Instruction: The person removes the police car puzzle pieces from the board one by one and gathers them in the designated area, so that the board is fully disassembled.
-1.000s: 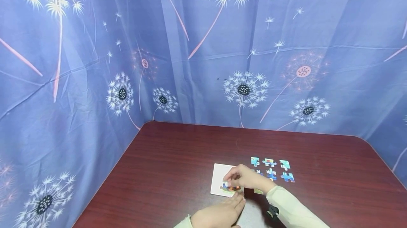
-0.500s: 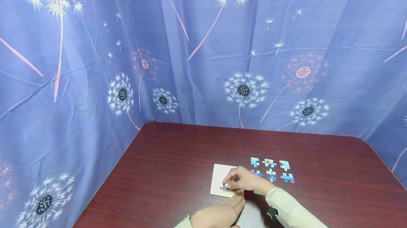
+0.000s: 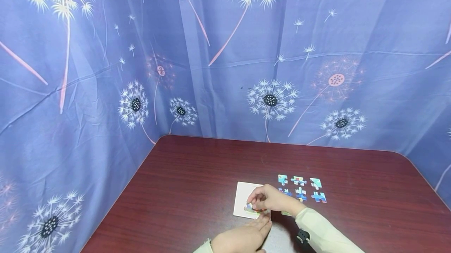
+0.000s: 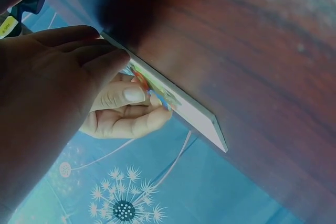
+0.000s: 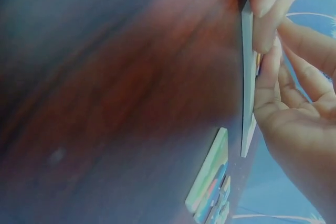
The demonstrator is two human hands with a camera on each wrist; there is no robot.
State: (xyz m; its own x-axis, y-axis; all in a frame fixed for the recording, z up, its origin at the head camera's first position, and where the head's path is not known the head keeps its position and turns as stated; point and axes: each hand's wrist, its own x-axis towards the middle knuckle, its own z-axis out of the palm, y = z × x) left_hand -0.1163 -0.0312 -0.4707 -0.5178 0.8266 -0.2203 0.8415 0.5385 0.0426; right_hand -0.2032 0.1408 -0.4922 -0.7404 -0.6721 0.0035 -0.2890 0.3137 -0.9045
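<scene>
A white puzzle board (image 3: 241, 200) lies on the table, with colourful pieces along its near part. My right hand (image 3: 274, 199) is over the board, thumb and index finger pinching a small blue and yellow puzzle piece (image 3: 249, 207) low at its surface. In the left wrist view the right thumb and fingers (image 4: 128, 111) close around the piece's edge, hiding much of it. My left hand (image 3: 241, 237) lies with fairly straight fingers, their tips resting on the board's near right corner. The right wrist view shows the board (image 5: 248, 87) edge-on beneath both hands.
Several loose puzzle pieces lie in rows right of the board, among them a blue one (image 3: 318, 197) and a pale teal one (image 3: 315, 183). A greenish piece (image 3: 286, 213) sits partly under the right forearm. A blue dandelion-print curtain (image 3: 225, 100) hangs behind the table (image 3: 190, 174).
My right fingers have shifted very slightly while working the puzzle piece on the board, and its visible face has changed a little. My left hand stays in place.
</scene>
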